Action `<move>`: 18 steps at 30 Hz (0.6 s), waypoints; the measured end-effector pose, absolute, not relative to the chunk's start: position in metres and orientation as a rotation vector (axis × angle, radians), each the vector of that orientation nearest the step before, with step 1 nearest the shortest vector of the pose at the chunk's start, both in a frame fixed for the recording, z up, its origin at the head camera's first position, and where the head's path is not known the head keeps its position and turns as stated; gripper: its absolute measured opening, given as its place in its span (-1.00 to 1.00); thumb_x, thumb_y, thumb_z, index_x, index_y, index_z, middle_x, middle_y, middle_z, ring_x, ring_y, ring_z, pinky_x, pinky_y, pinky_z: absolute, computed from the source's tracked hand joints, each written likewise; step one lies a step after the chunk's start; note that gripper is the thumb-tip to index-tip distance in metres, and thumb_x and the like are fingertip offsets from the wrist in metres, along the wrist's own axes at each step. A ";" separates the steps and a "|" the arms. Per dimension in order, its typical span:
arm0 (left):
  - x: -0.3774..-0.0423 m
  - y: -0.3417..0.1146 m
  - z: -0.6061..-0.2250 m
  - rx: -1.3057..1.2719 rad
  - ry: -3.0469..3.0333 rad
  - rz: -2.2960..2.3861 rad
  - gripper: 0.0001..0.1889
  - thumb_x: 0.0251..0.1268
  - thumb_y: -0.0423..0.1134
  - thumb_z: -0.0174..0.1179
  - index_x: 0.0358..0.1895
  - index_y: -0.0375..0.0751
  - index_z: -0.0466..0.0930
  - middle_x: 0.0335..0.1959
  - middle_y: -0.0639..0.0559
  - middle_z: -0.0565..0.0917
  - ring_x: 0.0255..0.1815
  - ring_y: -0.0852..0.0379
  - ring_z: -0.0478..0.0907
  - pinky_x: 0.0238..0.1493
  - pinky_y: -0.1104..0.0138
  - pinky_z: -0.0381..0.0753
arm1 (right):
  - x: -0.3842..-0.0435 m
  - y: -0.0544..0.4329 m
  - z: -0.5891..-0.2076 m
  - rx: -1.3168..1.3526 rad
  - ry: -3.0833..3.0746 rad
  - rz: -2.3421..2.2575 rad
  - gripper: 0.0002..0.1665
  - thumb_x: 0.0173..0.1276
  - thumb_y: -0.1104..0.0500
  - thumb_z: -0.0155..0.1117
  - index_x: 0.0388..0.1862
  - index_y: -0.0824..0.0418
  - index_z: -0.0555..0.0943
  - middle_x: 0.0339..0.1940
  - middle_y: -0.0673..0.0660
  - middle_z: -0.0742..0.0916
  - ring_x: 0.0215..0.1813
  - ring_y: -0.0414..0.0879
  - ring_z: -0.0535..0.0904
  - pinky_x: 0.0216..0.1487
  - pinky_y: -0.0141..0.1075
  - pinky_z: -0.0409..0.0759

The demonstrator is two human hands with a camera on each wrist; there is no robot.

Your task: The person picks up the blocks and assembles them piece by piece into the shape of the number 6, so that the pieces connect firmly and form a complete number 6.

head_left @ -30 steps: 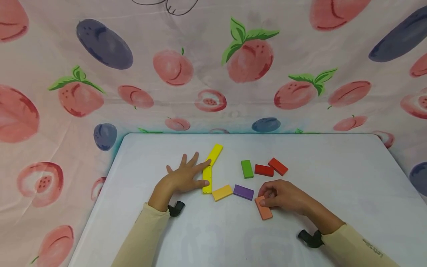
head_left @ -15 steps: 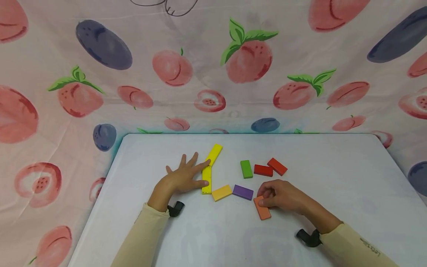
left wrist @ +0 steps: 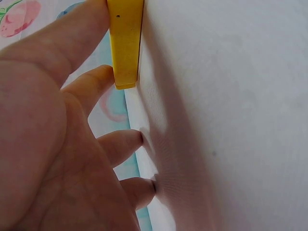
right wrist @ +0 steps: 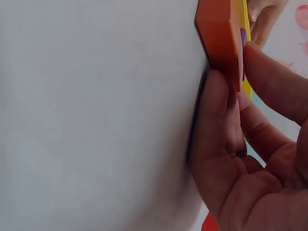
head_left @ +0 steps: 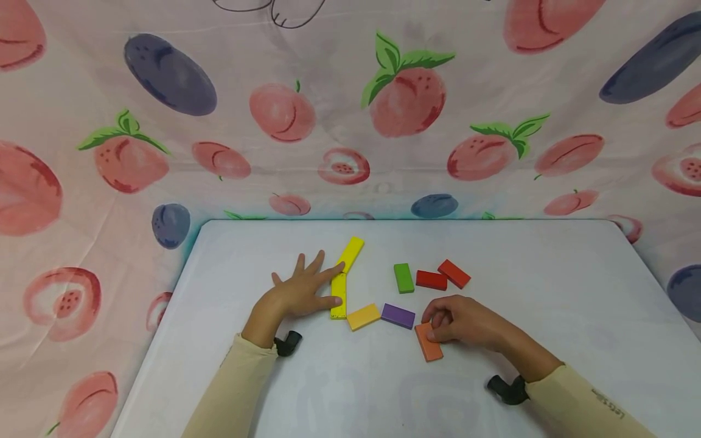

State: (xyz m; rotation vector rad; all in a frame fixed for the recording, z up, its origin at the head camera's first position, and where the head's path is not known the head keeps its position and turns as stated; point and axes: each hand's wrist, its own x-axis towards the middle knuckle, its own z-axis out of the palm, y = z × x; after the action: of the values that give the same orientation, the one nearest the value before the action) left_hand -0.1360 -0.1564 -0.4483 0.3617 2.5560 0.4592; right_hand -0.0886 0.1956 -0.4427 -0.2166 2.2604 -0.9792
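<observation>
My left hand lies with spread fingers beside two yellow blocks laid end to end at an angle. Its index fingertip is where the far yellow block meets the near yellow block, and the thumb rests on the near one. In the left wrist view, thumb and index finger touch the yellow block. My right hand pinches the orange block at its far end, thumb on top. That orange block lies flat on the white table in the right wrist view, fingertips at its edge.
An amber block and a purple block lie in a row between the hands. Beyond them are a green block and two red blocks, one red block touching the other. A fruit-print cloth hangs behind the table.
The orange block has slid slightly left toward the purple block, with my right hand on it. My left hand stays in place on the yellow blocks.
</observation>
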 end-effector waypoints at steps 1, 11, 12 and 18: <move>-0.136 -0.156 -0.448 0.363 2.557 0.459 -0.19 0.28 0.35 0.23 0.57 0.57 0.09 0.73 0.03 -0.21 0.70 -0.33 -0.46 0.26 -0.67 -0.41 | -0.089 0.195 -0.443 -0.214 2.260 -0.981 -0.71 0.22 0.12 0.56 -0.09 0.08 0.69 -0.37 0.04 0.66 -0.21 -0.05 0.55 -0.19 -0.22 0.57; -0.135 -0.157 -0.447 0.368 2.556 0.457 -0.19 0.29 0.35 0.22 0.58 0.56 0.08 0.73 0.02 -0.21 0.70 -0.34 -0.46 0.25 -0.68 -0.40 | -0.089 0.194 -0.444 -0.216 2.270 -0.984 -0.71 0.21 0.10 0.57 -0.13 0.08 0.68 -0.39 0.04 0.65 -0.23 -0.06 0.55 -0.20 -0.23 0.55; -0.135 -0.157 -0.447 0.368 2.557 0.455 -0.19 0.29 0.35 0.22 0.58 0.56 0.08 0.73 0.02 -0.21 0.70 -0.34 -0.46 0.25 -0.68 -0.40 | -0.089 0.194 -0.444 -0.211 2.265 -0.988 -0.71 0.21 0.10 0.56 -0.12 0.08 0.68 -0.39 0.04 0.65 -0.23 -0.06 0.55 -0.19 -0.23 0.55; -0.136 -0.157 -0.447 0.368 2.559 0.451 -0.19 0.29 0.36 0.21 0.58 0.55 0.08 0.73 0.03 -0.22 0.70 -0.34 -0.45 0.25 -0.68 -0.40 | -0.088 0.192 -0.444 -0.190 2.280 -0.970 -0.72 0.21 0.13 0.56 -0.12 0.08 0.70 -0.40 0.03 0.66 -0.24 -0.06 0.55 -0.21 -0.23 0.56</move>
State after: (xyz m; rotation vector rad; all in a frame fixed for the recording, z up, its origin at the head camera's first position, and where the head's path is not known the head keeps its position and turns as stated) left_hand -0.1355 -0.1565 -0.4471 0.3679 2.5585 0.4508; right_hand -0.0879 0.1922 -0.4442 -0.1899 2.2805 -0.9702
